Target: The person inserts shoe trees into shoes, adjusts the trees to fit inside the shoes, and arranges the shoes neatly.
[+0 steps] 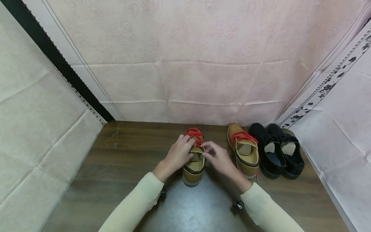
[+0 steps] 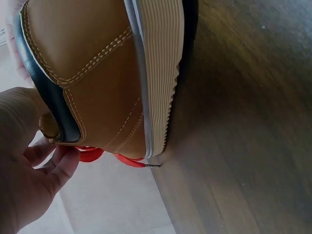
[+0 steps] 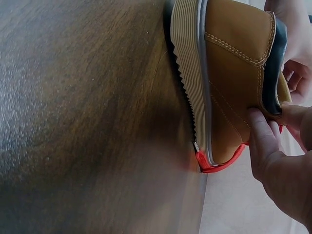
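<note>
A tan shoe with red laces stands upright on the brown wooden surface, toe pointing away from me. My left hand grips the front of its opening beside the laces. In the left wrist view, the left fingers curl at the edge just ahead of the dark padded collar. From the other side my right hand pinches the opposite edge of the upper between thumb and forefinger. A loose red lace end hangs down past the sole in the right wrist view.
To the right stands the matching tan shoe with red laces. Beside it, near the right wall, is a pair of black shoes. Pale patterned cloth covers the back, and similar cloth lines the sides.
</note>
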Tool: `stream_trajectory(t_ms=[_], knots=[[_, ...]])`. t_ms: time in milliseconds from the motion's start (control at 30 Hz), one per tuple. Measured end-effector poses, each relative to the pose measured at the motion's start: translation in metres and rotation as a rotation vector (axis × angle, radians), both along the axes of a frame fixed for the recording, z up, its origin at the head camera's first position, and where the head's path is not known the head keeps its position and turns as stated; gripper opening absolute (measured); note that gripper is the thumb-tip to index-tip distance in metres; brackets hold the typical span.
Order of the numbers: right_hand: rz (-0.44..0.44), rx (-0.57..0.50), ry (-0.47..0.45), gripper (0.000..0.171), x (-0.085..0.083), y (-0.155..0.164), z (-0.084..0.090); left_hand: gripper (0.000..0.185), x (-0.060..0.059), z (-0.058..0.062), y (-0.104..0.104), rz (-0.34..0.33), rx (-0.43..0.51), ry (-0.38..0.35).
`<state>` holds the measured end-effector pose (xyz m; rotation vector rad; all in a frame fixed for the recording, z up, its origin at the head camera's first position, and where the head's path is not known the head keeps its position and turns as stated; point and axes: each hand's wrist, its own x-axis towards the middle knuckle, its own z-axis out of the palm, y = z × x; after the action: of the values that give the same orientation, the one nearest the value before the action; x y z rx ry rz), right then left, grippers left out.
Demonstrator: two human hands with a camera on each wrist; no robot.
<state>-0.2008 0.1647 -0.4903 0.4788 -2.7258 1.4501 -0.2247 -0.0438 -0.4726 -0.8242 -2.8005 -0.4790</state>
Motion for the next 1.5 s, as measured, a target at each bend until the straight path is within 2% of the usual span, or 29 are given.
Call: stream_trajectory(t_ms=[433, 700, 833, 1100, 1333, 1500], knots=[[0.007, -0.005, 0.021, 0.028, 0.0, -0.001, 0.003, 0.035, -0.004, -0.005, 0.0, -0.021, -0.034, 0.095], [-0.009, 0.033, 0.027, 0.033, 0.005, 0.0, -0.002, 0.034, -0.003, -0.008, -0.006, -0.033, 0.059, 0.009], [-0.003, 0.037, 0.053, 0.036, 0.007, 0.001, -0.004, 0.038, -0.001, -0.006, -0.01, -0.062, 0.098, 0.009], [0.01, 0.051, 0.106, 0.041, 0.008, 0.0, -0.006, 0.042, 0.005, -0.001, -0.018, -0.106, 0.113, 0.07], [0.001, 0.088, 0.177, 0.043, 0.016, 0.003, -0.004, 0.039, 0.017, 0.005, -0.022, -0.173, 0.125, 0.177], [-0.012, 0.093, 0.22, 0.041, 0.022, 0.006, 0.0, 0.037, 0.026, 0.011, -0.023, -0.217, 0.128, 0.225]])
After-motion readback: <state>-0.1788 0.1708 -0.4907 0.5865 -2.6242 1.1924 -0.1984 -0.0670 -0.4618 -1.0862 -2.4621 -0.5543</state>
